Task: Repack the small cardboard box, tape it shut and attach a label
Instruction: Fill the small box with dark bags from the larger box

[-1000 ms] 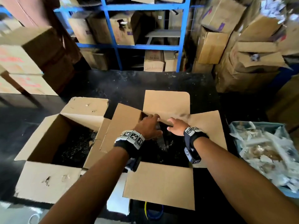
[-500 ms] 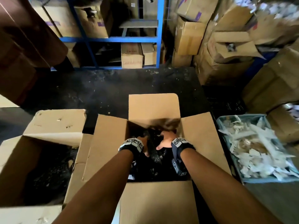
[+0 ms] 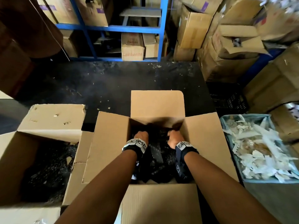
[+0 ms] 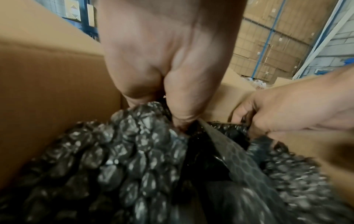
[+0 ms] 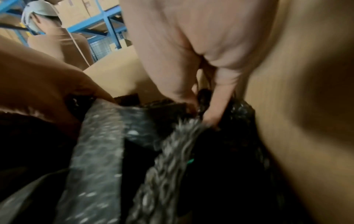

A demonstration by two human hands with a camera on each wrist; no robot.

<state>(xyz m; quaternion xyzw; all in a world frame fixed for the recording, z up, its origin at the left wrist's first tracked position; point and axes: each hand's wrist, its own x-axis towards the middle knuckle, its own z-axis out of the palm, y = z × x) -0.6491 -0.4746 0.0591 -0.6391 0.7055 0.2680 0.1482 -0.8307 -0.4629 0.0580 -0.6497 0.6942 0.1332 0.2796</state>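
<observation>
An open cardboard box [image 3: 110, 143] stands in front of me with all its flaps spread outward. It is filled with black bubble wrap [image 3: 159, 160]. Both hands reach deep inside, near the far wall. My left hand [image 3: 141, 136] pinches a fold of the black bubble wrap [image 4: 138, 148] between thumb and fingers. My right hand [image 3: 173, 137] grips the black bubble wrap [image 5: 172, 159] close to the box's right wall [image 5: 306, 106], fingers curled into it. In the left wrist view the right hand [image 4: 287, 112] shows beside the left hand [image 4: 172, 94]. What lies under the wrap is hidden.
A second open box [image 3: 14, 159] with black wrap inside stands at the left. A blue bin [image 3: 226, 123] of crumpled white paper stands at the right. Stacked cartons and blue shelving [image 3: 160, 29] fill the background. A person [image 5: 57, 39] stands at the far left.
Both hands have gone from the box's far rim down into the box and taken hold of the black bubble wrap. My head has moved closer over the box.
</observation>
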